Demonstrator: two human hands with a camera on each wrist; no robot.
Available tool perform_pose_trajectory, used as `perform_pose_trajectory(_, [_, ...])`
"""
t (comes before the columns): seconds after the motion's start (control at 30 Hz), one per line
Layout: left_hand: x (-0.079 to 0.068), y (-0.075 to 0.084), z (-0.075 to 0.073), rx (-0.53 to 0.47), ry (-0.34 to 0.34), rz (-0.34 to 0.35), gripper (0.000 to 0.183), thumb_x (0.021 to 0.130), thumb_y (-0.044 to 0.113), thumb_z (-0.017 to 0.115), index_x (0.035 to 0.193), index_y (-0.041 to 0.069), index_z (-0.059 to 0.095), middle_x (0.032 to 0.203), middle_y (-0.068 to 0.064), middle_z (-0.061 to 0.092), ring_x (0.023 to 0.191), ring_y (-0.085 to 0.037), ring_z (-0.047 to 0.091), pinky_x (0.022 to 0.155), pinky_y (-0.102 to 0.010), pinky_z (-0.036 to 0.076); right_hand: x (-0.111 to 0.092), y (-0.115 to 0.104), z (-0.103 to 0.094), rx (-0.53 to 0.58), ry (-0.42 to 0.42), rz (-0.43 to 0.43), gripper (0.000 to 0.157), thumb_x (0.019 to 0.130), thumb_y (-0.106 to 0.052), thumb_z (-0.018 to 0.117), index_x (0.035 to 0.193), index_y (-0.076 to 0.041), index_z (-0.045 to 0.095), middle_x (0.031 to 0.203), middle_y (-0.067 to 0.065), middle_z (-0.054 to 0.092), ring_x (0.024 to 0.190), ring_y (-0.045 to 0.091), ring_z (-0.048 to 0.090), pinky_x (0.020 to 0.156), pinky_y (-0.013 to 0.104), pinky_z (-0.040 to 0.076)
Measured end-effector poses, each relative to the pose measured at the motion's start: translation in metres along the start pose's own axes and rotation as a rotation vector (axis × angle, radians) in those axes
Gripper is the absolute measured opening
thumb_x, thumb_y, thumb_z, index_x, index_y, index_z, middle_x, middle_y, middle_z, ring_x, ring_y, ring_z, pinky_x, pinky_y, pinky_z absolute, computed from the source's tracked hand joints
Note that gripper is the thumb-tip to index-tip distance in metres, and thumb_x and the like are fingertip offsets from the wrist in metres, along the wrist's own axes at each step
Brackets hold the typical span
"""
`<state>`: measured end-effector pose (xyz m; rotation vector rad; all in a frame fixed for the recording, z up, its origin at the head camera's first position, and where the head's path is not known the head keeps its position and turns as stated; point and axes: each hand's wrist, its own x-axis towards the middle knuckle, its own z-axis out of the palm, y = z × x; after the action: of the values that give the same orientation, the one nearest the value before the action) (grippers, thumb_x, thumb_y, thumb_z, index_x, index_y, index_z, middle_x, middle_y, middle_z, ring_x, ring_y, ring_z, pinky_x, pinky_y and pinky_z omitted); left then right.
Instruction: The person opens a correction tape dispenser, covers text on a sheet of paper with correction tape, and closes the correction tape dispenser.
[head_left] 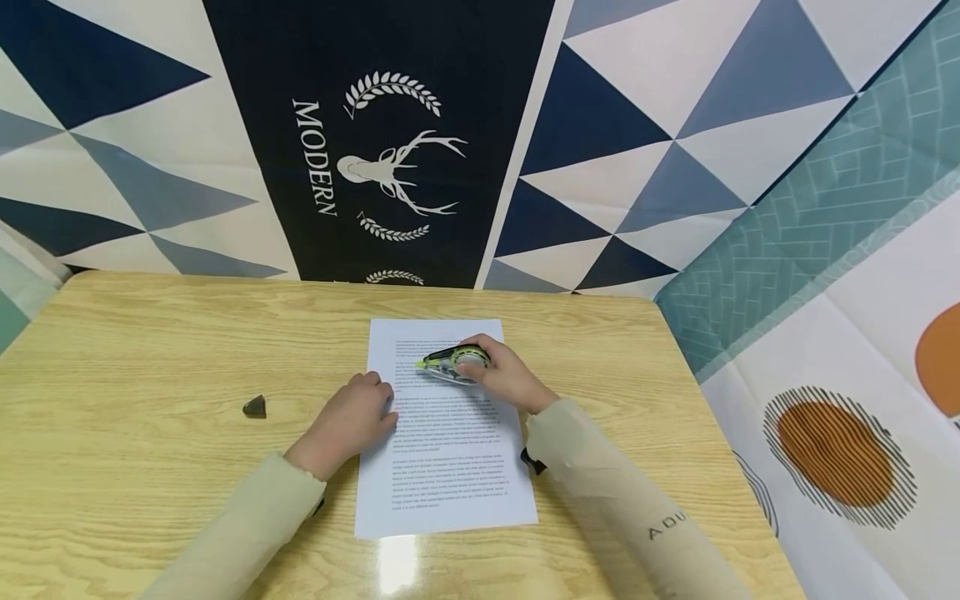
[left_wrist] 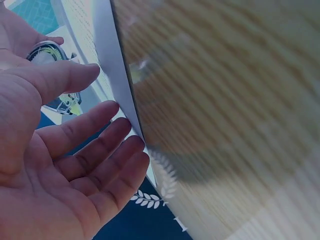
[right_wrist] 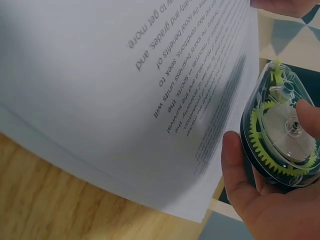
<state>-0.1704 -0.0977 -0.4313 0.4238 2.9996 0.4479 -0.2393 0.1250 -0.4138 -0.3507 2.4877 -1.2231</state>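
Observation:
My right hand (head_left: 513, 377) grips a correction tape dispenser (head_left: 453, 364) with a clear case, yellow-green gears and a black edge. Its yellow-green tip points left over the printed lines near the top of a white sheet of paper (head_left: 450, 521). In the right wrist view the thumb lies on the clear side of the correction tape (right_wrist: 285, 135), with fingers under the black edge. At the sheet's left edge, my left hand (head_left: 352, 417) rests with loosely bent fingers; the left wrist view shows its fingertips (left_wrist: 132, 145) right along the paper's edge.
A small dark cap-like piece (head_left: 255, 407) lies to the left of the sheet on the wood-grain table (head_left: 135, 467). Behind the table hangs a patterned cloth (head_left: 390, 50) with a deer head and triangles. Another patterned cloth (head_left: 922, 467) lines the right side.

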Motion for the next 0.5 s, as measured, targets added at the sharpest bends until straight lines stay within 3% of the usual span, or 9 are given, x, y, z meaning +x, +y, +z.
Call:
perform_pose_trajectory(0.3, [-0.002, 0.001, 0.001, -0.016, 0.014, 0.003, 0.020, 0.083, 0.015, 0.066, 0.090, -0.004, 0.065, 0.078, -0.007, 0.050, 0.071, -0.020, 0.042, 0.066, -0.033, 0.041, 0.008, -0.003, 0.005, 0.024, -0.028, 0.035, 0.031, 0.091, -0.019, 0.061, 0.122, -0.018, 0.054, 0.118, 0.004, 0.058, 0.103, 0.018, 0.054, 0.084, 0.034, 0.042])
perform_pose_trajectory(0.5, [-0.001, 0.003, 0.002, -0.018, 0.023, 0.001, 0.018, 0.082, 0.014, 0.066, 0.087, -0.003, 0.064, 0.077, -0.007, 0.049, 0.072, -0.021, 0.042, 0.066, -0.033, 0.040, 0.013, -0.003, 0.008, -0.003, -0.016, -0.012, 0.030, 0.090, -0.020, 0.062, 0.120, -0.018, 0.056, 0.116, 0.003, 0.060, 0.110, 0.020, 0.054, 0.090, 0.039, 0.043])
